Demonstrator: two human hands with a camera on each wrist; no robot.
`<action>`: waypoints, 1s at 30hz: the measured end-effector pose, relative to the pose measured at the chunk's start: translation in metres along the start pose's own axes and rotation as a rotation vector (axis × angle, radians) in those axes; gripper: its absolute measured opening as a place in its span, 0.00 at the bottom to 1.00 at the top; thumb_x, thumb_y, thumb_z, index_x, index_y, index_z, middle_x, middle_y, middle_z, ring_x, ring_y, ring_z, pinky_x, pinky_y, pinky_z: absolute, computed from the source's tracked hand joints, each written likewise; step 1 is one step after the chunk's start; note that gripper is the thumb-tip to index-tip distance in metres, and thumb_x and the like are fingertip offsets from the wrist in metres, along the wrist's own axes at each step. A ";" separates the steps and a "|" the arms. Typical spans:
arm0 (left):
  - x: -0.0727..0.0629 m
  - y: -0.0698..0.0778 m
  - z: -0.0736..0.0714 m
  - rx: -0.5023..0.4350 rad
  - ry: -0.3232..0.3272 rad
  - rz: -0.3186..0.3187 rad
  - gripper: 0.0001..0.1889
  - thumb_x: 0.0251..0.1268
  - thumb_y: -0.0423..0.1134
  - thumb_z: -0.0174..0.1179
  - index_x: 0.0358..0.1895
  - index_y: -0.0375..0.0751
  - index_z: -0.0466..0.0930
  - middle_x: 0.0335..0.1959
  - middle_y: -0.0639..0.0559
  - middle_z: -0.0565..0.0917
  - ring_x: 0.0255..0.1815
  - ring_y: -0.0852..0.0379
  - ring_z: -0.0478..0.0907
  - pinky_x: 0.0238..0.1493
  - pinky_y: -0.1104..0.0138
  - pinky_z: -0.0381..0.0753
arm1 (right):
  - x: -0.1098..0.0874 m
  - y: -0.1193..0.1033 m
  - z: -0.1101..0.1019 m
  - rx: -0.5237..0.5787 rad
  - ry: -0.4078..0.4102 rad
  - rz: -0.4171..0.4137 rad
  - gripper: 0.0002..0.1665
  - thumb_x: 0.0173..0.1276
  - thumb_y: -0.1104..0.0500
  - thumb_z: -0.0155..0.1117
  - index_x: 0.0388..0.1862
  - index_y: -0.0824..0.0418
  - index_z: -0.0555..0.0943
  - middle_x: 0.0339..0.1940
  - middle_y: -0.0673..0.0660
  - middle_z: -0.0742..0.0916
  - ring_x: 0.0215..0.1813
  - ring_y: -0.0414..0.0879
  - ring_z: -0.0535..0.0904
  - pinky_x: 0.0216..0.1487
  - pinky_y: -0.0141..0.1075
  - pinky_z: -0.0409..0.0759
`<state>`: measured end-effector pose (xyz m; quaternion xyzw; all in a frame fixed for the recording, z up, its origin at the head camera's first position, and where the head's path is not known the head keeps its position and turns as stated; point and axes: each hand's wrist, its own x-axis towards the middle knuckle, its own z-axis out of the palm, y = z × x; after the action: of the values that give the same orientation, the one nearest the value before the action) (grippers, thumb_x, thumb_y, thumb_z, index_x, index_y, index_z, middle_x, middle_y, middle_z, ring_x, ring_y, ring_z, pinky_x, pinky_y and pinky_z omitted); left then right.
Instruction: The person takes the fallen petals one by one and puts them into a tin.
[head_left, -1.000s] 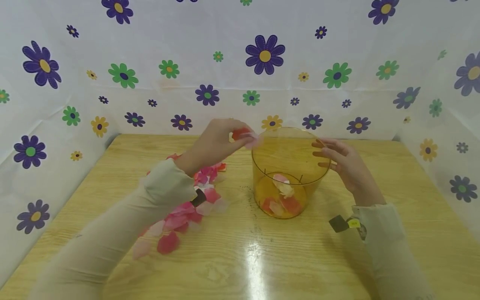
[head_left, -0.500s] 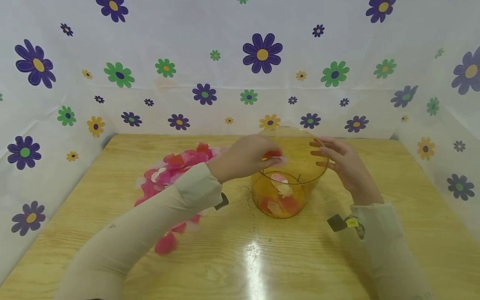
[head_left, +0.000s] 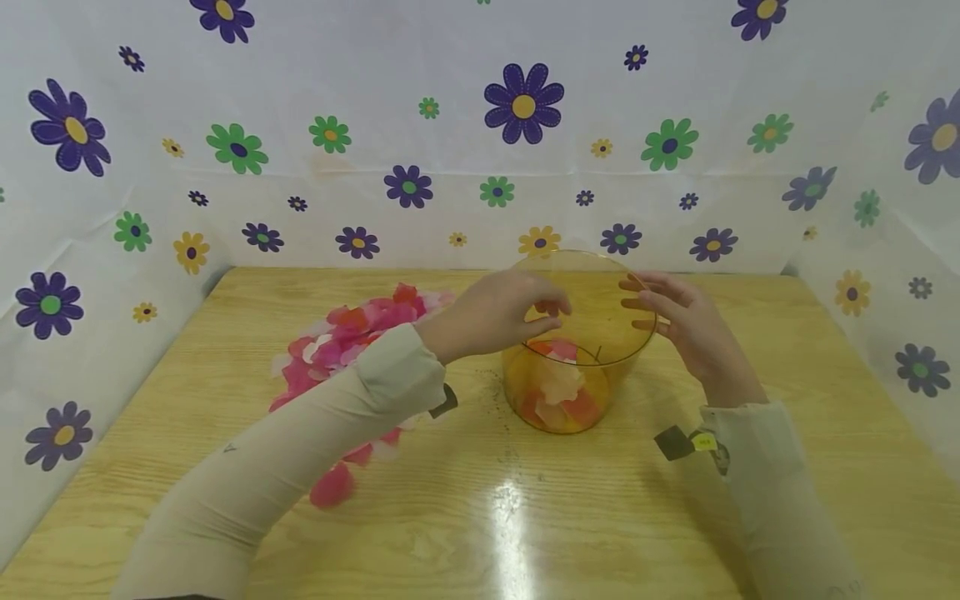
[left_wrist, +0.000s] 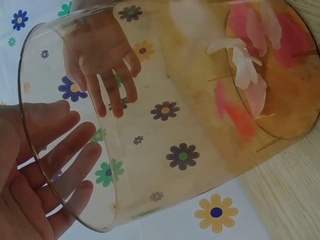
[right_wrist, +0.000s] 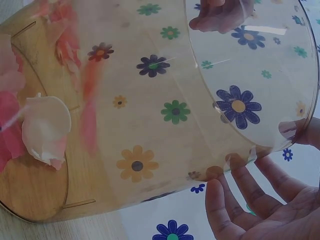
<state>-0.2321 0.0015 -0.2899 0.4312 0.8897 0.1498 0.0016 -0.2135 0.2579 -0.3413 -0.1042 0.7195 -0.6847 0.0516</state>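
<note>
In the head view, a clear amber tub (head_left: pixel 577 312) stands upright on the table with several pink, red and white petals (head_left: pixel 562 387) at its bottom. My left hand (head_left: pixel 498 312) hangs over its left rim, fingers loosely bent and nothing between them. Blurred petals (left_wrist: pixel 237 120) show inside the tub in the left wrist view. My right hand (head_left: pixel 693 333) rests against the tub's right side from outside, fingers spread and fairly straight. In the right wrist view its fingertips (right_wrist: pixel 217 187) touch the outer wall near the rim.
A heap of pink and red petals (head_left: pixel 337 350) lies on the wooden table (head_left: pixel 420 533) to the left, partly behind my left forearm. White cloth with printed flowers (head_left: pixel 337 67) walls in the back and both sides.
My left hand has moved right from beside the rim to over the tub and let go of the petals it held. More petals are inside now. My right hand stays in place.
</note>
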 end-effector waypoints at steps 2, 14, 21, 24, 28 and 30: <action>-0.001 0.000 -0.001 -0.005 0.000 -0.007 0.12 0.65 0.41 0.58 0.49 0.47 0.81 0.45 0.56 0.85 0.47 0.61 0.80 0.53 0.69 0.78 | 0.000 0.000 0.000 0.001 -0.002 -0.001 0.14 0.73 0.53 0.50 0.56 0.50 0.73 0.51 0.39 0.80 0.53 0.36 0.77 0.50 0.29 0.76; -0.007 -0.001 -0.007 -0.016 0.025 -0.007 0.11 0.65 0.42 0.58 0.49 0.47 0.81 0.45 0.57 0.85 0.46 0.61 0.80 0.52 0.69 0.78 | 0.000 -0.001 0.001 -0.030 0.003 0.005 0.18 0.73 0.52 0.50 0.59 0.52 0.72 0.52 0.39 0.80 0.53 0.36 0.76 0.51 0.28 0.76; -0.029 -0.011 -0.026 -0.023 0.114 -0.041 0.11 0.65 0.42 0.58 0.49 0.46 0.81 0.45 0.55 0.85 0.46 0.59 0.80 0.54 0.65 0.77 | -0.001 -0.001 0.002 -0.044 0.002 0.015 0.19 0.73 0.51 0.50 0.60 0.53 0.71 0.53 0.38 0.79 0.54 0.36 0.76 0.51 0.29 0.75; -0.042 -0.020 -0.034 -0.021 0.176 -0.072 0.11 0.65 0.41 0.58 0.48 0.45 0.81 0.44 0.54 0.85 0.46 0.57 0.80 0.54 0.63 0.77 | -0.001 -0.001 0.002 -0.039 0.002 0.011 0.16 0.73 0.51 0.51 0.58 0.50 0.72 0.52 0.38 0.79 0.53 0.35 0.76 0.51 0.28 0.76; -0.063 -0.037 -0.041 -0.029 0.242 -0.125 0.11 0.63 0.39 0.60 0.47 0.44 0.81 0.42 0.52 0.85 0.45 0.55 0.81 0.55 0.60 0.77 | -0.001 -0.002 0.003 -0.028 0.000 0.008 0.14 0.73 0.52 0.51 0.55 0.47 0.73 0.51 0.38 0.80 0.52 0.34 0.77 0.50 0.28 0.76; -0.073 -0.046 -0.042 -0.036 0.264 -0.167 0.11 0.62 0.39 0.61 0.47 0.44 0.81 0.42 0.52 0.85 0.46 0.55 0.80 0.55 0.60 0.78 | -0.002 -0.002 0.003 -0.024 -0.001 0.004 0.13 0.73 0.52 0.51 0.54 0.46 0.73 0.51 0.37 0.80 0.52 0.34 0.77 0.50 0.29 0.75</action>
<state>-0.2272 -0.0930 -0.2716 0.3322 0.9121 0.2204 -0.0951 -0.2106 0.2552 -0.3396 -0.1037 0.7277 -0.6760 0.0522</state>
